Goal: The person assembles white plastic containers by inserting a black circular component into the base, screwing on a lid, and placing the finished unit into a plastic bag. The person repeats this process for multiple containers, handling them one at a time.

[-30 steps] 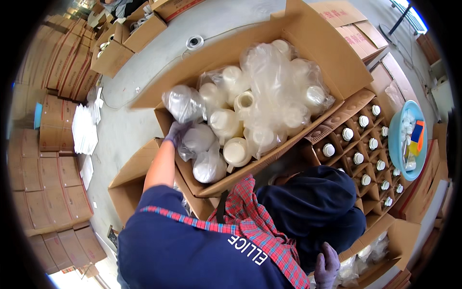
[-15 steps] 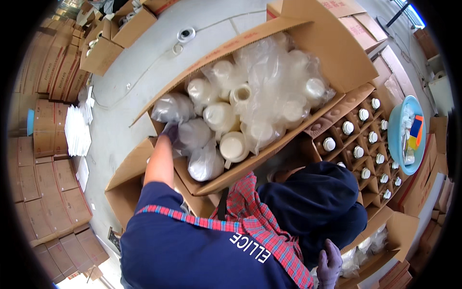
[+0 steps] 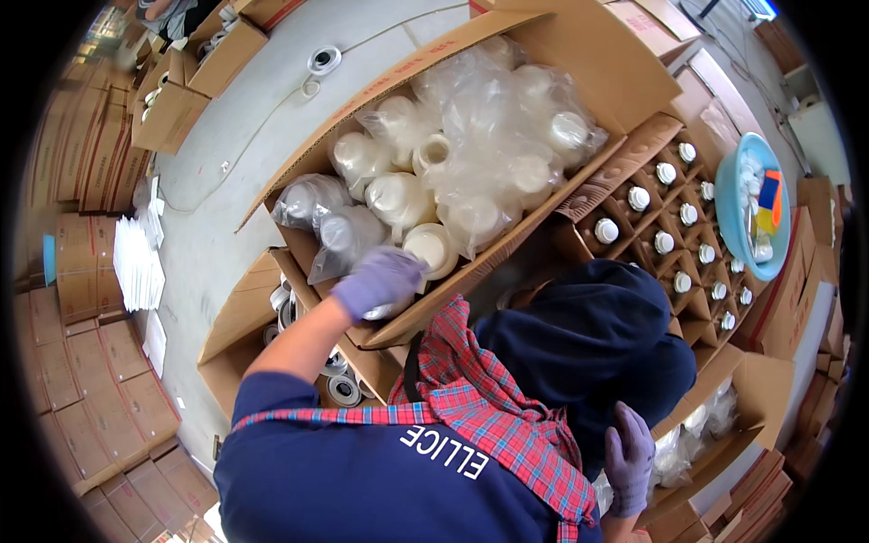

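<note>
In a big open carton (image 3: 507, 258) sit several whitish plastic jugs, some in clear bags. My left hand (image 3: 376, 281), in a purple glove, is over the carton's near left corner. Its fingers are smeared by motion and partly hide a jug below, so I cannot tell whether they grip it. Next to the fingertips is an unbagged white jug (image 3: 432, 250). A bagged jug (image 3: 348, 235) lies beyond the hand. My right hand (image 3: 629, 459), also gloved, is at the lower right beside my navy-clad knee, fingers stretched up with nothing in them.
Right of the carton, white-capped bottles (image 3: 663, 242) stand in a divided box. A light-blue basin (image 3: 731, 204) holds small tools. Round metallic parts (image 3: 343, 390) lie in a box at the near left. Stacked cartons (image 3: 90, 362) line the left side. A tape roll (image 3: 324, 61) lies on the floor.
My left hand has moved right and nearer, from among the bagged jugs at the carton's left end to its near corner. My right hand has risen slightly. The view has shifted a little.
</note>
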`<state>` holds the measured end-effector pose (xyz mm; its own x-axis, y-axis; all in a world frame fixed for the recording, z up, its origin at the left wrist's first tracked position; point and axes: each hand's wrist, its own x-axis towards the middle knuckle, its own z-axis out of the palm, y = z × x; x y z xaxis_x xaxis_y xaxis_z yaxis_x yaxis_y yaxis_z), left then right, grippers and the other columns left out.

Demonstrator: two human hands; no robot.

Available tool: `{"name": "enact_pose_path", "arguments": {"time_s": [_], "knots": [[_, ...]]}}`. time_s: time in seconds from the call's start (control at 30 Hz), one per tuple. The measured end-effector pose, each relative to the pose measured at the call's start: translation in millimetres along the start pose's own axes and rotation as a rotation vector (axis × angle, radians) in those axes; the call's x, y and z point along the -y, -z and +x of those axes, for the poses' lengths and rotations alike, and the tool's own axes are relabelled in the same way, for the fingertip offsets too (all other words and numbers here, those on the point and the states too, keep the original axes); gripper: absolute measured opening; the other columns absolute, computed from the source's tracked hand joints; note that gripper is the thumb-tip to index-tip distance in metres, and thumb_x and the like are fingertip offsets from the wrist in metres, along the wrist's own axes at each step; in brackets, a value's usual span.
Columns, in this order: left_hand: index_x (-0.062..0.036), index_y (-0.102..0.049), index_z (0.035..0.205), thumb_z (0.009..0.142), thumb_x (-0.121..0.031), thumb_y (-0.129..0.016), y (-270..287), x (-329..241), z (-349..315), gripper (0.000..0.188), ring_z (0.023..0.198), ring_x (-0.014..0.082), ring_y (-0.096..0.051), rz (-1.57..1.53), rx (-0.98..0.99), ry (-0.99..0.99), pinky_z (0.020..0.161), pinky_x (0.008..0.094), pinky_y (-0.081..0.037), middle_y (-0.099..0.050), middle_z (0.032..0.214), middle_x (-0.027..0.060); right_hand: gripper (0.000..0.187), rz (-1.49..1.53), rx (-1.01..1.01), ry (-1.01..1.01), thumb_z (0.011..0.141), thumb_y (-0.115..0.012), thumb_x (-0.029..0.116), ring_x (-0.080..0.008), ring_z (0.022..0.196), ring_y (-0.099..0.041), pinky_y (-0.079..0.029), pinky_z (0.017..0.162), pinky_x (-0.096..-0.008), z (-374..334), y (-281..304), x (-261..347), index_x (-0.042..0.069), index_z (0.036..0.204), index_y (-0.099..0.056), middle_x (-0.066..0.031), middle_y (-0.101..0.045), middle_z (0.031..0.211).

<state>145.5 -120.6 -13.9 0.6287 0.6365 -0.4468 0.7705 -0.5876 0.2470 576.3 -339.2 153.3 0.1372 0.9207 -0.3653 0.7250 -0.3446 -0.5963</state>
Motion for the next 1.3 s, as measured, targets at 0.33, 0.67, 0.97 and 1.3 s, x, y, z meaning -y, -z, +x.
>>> {"name": "enact_pose_path", "arguments": {"time_s": [0.33, 0.67, 0.97, 1.3], "knots": [[-0.0128, -0.079, 0.098, 0.093, -0.018, -0.053, -90.9, 2.2, 44.0, 0.027, 0.088, 0.0259, -0.074, 0.631, 0.262, -0.135, 0.071, 0.0426, -0.058, -0.077, 0.098, 0.0094, 0.037, 0.142, -0.206, -0.012, 0.087, -0.066, 0.006, -0.0357, 0.113, -0.065, -0.051, 0.100, -0.0399, -65.6, -7.9, -37.7, -0.004, 0.123, -0.065, -0.0219, -0.067, 0.121], [-0.0121, -0.059, 0.090, 0.082, -0.041, -0.076, 282.7, -178.9, -83.2, 0.035, 0.058, 0.0304, -0.063, 0.365, -0.257, -0.357, 0.056, 0.0427, -0.045, -0.058, 0.060, 0.0059, 0.067, 0.162, -0.335, 0.506, 0.077, -0.080, 0.018, -0.0385, 0.127, -0.055, -0.045, 0.108, -0.0437, 23.3, 6.8, -1.6, 0.000, 0.137, -0.056, -0.0215, -0.056, 0.138], [-0.0024, -0.065, 0.109, 0.091, -0.042, -0.073, 198.5, -260.1, 63.2, 0.044, 0.059, 0.0167, -0.065, -1.309, 0.309, -0.472, 0.059, 0.0312, -0.054, -0.069, 0.076, 0.0062, 0.055, 0.424, -0.797, 0.758, 0.076, -0.085, 0.020, -0.0373, 0.104, -0.069, -0.050, 0.101, -0.0483, -39.6, 105.5, -51.5, -0.004, 0.121, -0.065, -0.0173, -0.071, 0.112], [0.0025, -0.039, 0.149, 0.090, -0.016, -0.063, 170.1, -298.8, 79.2, 0.066, 0.102, 0.0318, -0.064, -0.896, -0.539, -0.421, 0.094, 0.0426, -0.050, -0.063, 0.117, 0.0204, 0.035, -0.165, -0.375, 0.219, 0.087, -0.066, 0.019, -0.0298, 0.082, -0.069, -0.056, 0.068, -0.0391, 88.2, 104.8, -1.6, 0.002, 0.117, -0.061, -0.0108, -0.067, 0.092]]}}
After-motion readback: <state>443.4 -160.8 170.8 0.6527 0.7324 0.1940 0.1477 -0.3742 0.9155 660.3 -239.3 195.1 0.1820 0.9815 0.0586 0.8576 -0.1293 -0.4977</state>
